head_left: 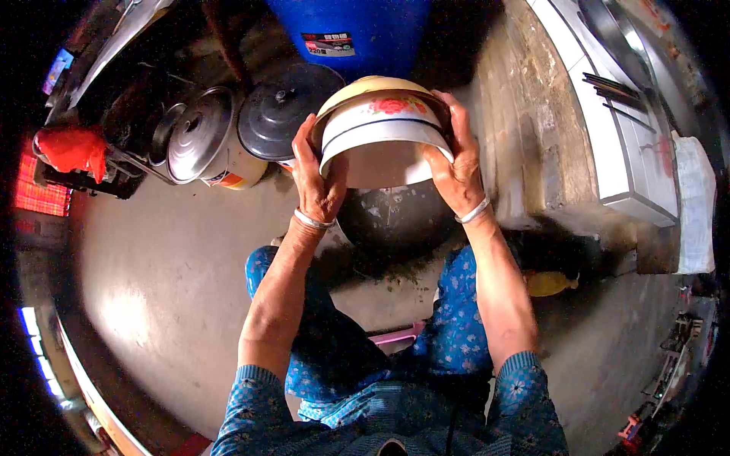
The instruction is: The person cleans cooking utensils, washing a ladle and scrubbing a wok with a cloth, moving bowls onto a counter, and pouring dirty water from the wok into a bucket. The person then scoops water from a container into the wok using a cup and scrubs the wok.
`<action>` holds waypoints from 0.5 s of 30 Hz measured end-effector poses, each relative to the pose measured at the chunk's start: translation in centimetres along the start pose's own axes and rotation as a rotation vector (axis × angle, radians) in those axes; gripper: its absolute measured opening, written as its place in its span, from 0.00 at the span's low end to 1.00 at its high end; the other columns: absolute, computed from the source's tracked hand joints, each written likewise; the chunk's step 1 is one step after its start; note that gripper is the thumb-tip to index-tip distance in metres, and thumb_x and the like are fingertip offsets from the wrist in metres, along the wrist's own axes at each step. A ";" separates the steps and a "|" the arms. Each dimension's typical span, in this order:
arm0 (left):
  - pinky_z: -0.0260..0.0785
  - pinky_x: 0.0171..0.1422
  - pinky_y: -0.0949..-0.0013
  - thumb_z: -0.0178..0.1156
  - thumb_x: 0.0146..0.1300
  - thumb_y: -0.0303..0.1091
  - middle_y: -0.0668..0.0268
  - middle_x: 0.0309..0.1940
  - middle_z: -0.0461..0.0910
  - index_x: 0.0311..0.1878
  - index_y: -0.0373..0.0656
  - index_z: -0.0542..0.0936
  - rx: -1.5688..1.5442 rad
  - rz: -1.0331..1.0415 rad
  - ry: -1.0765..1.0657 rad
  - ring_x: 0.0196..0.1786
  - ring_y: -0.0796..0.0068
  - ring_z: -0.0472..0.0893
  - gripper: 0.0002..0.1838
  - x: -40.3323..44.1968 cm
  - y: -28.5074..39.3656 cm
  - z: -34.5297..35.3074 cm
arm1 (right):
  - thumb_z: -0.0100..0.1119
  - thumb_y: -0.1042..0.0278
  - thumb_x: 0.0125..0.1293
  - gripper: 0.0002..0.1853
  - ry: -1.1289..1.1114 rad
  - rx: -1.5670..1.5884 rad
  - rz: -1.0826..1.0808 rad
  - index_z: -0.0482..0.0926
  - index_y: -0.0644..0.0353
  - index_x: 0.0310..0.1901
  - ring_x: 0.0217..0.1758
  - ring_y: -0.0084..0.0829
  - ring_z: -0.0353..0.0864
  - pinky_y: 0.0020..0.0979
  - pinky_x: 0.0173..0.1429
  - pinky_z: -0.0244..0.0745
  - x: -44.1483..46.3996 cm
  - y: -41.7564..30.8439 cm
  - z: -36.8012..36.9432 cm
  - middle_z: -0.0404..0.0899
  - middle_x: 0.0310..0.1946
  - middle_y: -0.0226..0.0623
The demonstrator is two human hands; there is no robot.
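Between my two hands are two stacked basins, tipped with their openings down and toward me. The nearer white enamel basin has a red flower and a dark blue line on its side. Behind it shows the outside of a yellow basin. My left hand is closed on the left rims, and my right hand grips the right rims. Below them on the floor sits a dark round pan, its upper part hidden by the basins. Whether it holds liquid I cannot tell.
A blue barrel stands at the back. Left of it are a dark lidded pot and a bucket with a metal lid. A white-tiled counter with chopsticks is at right. Something yellow lies near my knee.
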State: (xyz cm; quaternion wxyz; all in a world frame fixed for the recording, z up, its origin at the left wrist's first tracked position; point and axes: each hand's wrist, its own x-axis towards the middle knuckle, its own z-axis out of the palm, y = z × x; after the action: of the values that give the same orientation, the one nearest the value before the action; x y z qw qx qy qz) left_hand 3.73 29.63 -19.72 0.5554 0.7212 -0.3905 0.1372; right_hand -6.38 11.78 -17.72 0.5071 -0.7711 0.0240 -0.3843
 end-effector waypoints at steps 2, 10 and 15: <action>0.55 0.62 0.61 0.55 0.56 0.32 0.47 0.53 0.66 0.62 0.33 0.54 -0.002 -0.011 0.014 0.56 0.55 0.68 0.32 0.0 0.1 0.1 | 0.50 0.84 0.45 0.32 -0.005 -0.028 -0.003 0.62 0.60 0.57 0.58 0.41 0.69 0.33 0.61 0.62 0.0 0.3 0.0 0.69 0.53 0.45; 0.57 0.61 0.61 0.54 0.56 0.30 0.47 0.52 0.67 0.61 0.33 0.55 0.032 0.030 -0.001 0.56 0.54 0.68 0.31 0.3 0.5 0.2 | 0.50 0.84 0.45 0.32 -0.019 -0.023 0.006 0.62 0.61 0.57 0.59 0.41 0.67 0.33 0.62 0.60 0.1 0.4 -0.3 0.68 0.53 0.45; 0.57 0.62 0.61 0.54 0.55 0.28 0.48 0.53 0.68 0.61 0.33 0.54 0.030 0.040 -0.001 0.56 0.56 0.69 0.31 0.3 0.3 0.3 | 0.49 0.81 0.49 0.29 -0.024 -0.047 -0.009 0.61 0.61 0.57 0.57 0.37 0.68 0.32 0.62 0.61 0.0 0.1 -0.4 0.69 0.51 0.44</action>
State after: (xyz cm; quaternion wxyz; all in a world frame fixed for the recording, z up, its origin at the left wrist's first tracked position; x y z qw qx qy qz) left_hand 3.66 29.17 -19.41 0.5414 0.7217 -0.4029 0.1539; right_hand -6.55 11.39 -17.73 0.4872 -0.7876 0.0235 -0.3764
